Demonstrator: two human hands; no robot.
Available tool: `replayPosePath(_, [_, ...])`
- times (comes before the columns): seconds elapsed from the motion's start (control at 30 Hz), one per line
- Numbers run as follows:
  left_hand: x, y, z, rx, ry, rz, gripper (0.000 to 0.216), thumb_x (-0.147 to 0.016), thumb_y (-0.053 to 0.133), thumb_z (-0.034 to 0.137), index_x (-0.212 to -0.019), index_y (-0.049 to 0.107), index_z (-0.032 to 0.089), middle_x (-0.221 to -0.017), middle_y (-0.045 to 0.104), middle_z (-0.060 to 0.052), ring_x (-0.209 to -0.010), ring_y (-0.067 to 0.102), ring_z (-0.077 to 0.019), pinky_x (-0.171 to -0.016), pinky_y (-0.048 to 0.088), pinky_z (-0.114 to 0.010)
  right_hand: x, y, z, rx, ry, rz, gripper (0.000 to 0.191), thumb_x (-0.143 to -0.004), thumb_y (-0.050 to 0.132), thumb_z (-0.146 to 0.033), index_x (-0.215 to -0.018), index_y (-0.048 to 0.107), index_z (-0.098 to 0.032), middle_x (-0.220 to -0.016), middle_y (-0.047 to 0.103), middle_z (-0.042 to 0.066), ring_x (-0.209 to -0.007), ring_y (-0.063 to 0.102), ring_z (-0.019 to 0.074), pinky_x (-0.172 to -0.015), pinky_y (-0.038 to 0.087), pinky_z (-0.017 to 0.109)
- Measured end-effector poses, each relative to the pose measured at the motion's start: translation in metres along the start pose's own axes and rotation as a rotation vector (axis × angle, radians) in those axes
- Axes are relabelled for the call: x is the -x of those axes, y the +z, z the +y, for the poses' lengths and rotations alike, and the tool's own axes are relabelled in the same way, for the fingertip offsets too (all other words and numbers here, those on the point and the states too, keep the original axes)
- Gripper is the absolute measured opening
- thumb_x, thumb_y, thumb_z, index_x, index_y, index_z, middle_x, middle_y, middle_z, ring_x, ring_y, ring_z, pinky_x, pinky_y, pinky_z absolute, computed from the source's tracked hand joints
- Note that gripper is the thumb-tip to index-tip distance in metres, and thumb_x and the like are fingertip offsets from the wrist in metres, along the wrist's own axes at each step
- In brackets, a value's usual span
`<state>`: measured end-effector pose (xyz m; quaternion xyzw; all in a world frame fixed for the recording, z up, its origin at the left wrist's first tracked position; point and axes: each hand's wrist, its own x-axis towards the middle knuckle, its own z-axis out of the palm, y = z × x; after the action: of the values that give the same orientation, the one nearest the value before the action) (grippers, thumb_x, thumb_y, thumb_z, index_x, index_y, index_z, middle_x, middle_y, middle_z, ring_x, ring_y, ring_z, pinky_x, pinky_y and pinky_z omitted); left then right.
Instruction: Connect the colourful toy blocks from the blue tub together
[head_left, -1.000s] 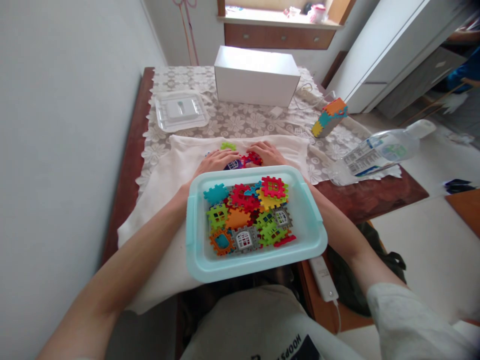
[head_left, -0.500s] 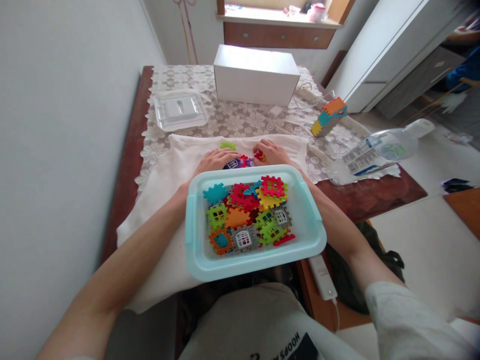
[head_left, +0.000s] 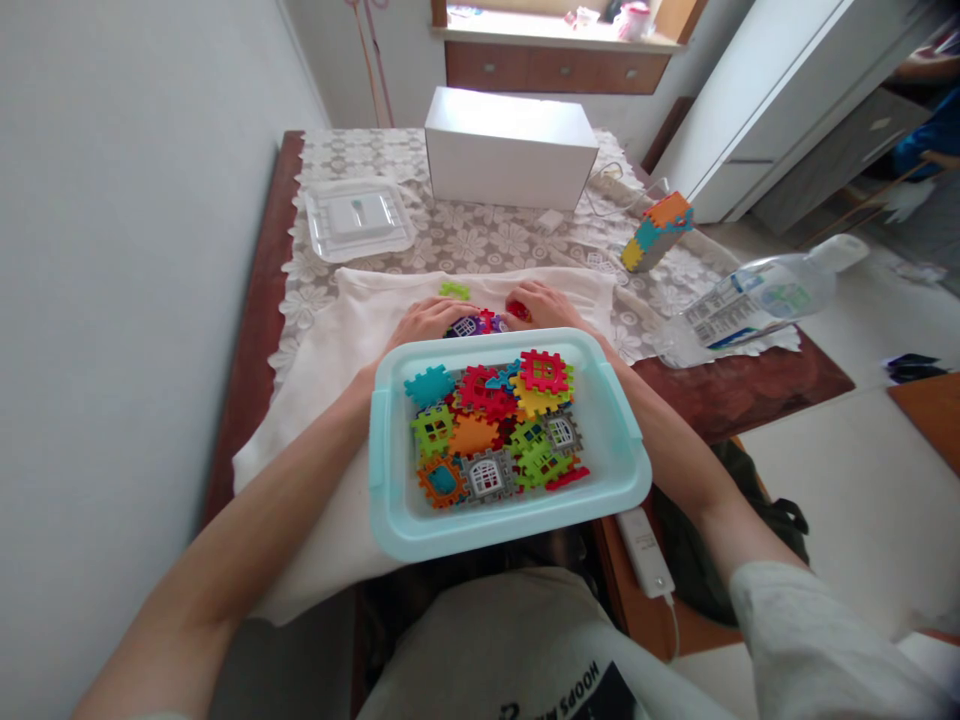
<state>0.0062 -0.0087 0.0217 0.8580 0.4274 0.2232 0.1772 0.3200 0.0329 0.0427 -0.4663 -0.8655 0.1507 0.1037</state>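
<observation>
Here we keep both hands low on the white cloth [head_left: 352,340] behind the tray [head_left: 622,470]: left hand [head_left: 429,322] pinning the purple-and-red tiles [head_left: 474,324], right hand [head_left: 541,305] pinched on a red tile [head_left: 517,311], pressing teeth squarely together.

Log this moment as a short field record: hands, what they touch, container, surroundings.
left hand: on a purple window block, above the white cloth
right hand: closed on a red block
bin: light blue, full of coloured blocks, nearest the person
beyond: white box, clear lid, block assembly, bottle lying down
</observation>
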Motion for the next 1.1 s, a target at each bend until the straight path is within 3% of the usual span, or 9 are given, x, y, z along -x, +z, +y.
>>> replayPosePath(0.1, [-0.001, -0.001, 0.000, -0.004, -0.004, -0.009, 0.057, -0.110, 0.076, 0.041, -0.165, 0.085, 0.026, -0.176, 0.084, -0.014, -0.172, 0.071, -0.0391, -0.151, 0.048, -0.062, 0.005, -0.008, 0.001, 0.013, -0.031, -0.032, 0.044, -0.122, 0.073, -0.050, -0.151, 0.085, -0.019, -0.162, 0.082, 0.023, -0.154, 0.071, 0.0406, -0.140, 0.057, 0.057])
replayPosePath(0.3, [0.001, 0.002, 0.000, -0.030, -0.026, 0.003, 0.053, -0.112, 0.075, 0.031, -0.164, 0.085, 0.029, -0.179, 0.083, -0.011, -0.173, 0.070, -0.0357, -0.151, 0.047, -0.059, 0.024, -0.027, 0.016, -0.083, -0.056, -0.078, 0.076, -0.107, 0.089, -0.032, -0.181, 0.073, -0.033, -0.188, 0.070, 0.017, -0.178, 0.064, 0.0481, -0.150, 0.054, 0.070])
replayPosePath(0.5, [0.001, 0.008, -0.006, -0.030, -0.003, 0.040, 0.052, -0.111, 0.077, 0.033, -0.162, 0.087, 0.029, -0.175, 0.085, -0.012, -0.170, 0.073, -0.0377, -0.149, 0.050, -0.061, 0.030, -0.031, 0.026, -0.185, -0.030, -0.086, 0.055, -0.104, 0.096, -0.041, -0.158, 0.086, -0.042, -0.170, 0.083, 0.011, -0.166, 0.076, 0.0460, -0.143, 0.063, 0.068])
replayPosePath(0.73, [0.002, 0.006, -0.006, -0.037, -0.001, 0.034, 0.055, -0.111, 0.077, 0.034, -0.166, 0.085, 0.026, -0.176, 0.085, -0.014, -0.171, 0.073, -0.0366, -0.150, 0.050, -0.059, 0.032, -0.028, 0.030, -0.147, 0.027, -0.090, 0.060, -0.102, 0.094, -0.038, -0.161, 0.085, -0.036, -0.172, 0.084, 0.015, -0.164, 0.077, 0.0477, -0.143, 0.064, 0.067])
replayPosePath(0.93, [0.001, 0.005, -0.003, -0.031, -0.026, 0.025, 0.053, -0.109, 0.077, 0.030, -0.161, 0.087, 0.029, -0.176, 0.085, -0.011, -0.171, 0.073, -0.0355, -0.150, 0.050, -0.060, 0.025, -0.026, 0.024, -0.097, 0.057, -0.007, 0.055, -0.102, 0.094, -0.043, -0.155, 0.087, -0.031, -0.152, 0.092, 0.016, -0.142, 0.087, 0.0462, -0.129, 0.070, 0.064])
replayPosePath(1.03, [0.000, 0.003, -0.003, -0.002, -0.013, 0.018, 0.052, -0.109, 0.079, 0.033, -0.160, 0.087, 0.025, -0.175, 0.085, -0.013, -0.170, 0.074, -0.0362, -0.150, 0.050, -0.059, 0.018, -0.024, 0.012, -0.131, 0.013, 0.033, 0.056, -0.105, 0.091, -0.038, -0.159, 0.084, -0.026, -0.165, 0.086, 0.018, -0.150, 0.083, 0.0440, -0.137, 0.065, 0.062])
replayPosePath(1.1, [-0.001, 0.001, -0.003, 0.013, -0.008, 0.005, 0.054, -0.108, 0.080, 0.035, -0.160, 0.087, 0.024, -0.175, 0.086, -0.014, -0.168, 0.074, -0.0362, -0.150, 0.051, -0.058, 0.018, -0.023, 0.006, -0.171, -0.018, -0.027, 0.061, -0.102, 0.092, -0.032, -0.162, 0.081, -0.023, -0.172, 0.082, 0.019, -0.163, 0.075, 0.0439, -0.143, 0.060, 0.060])
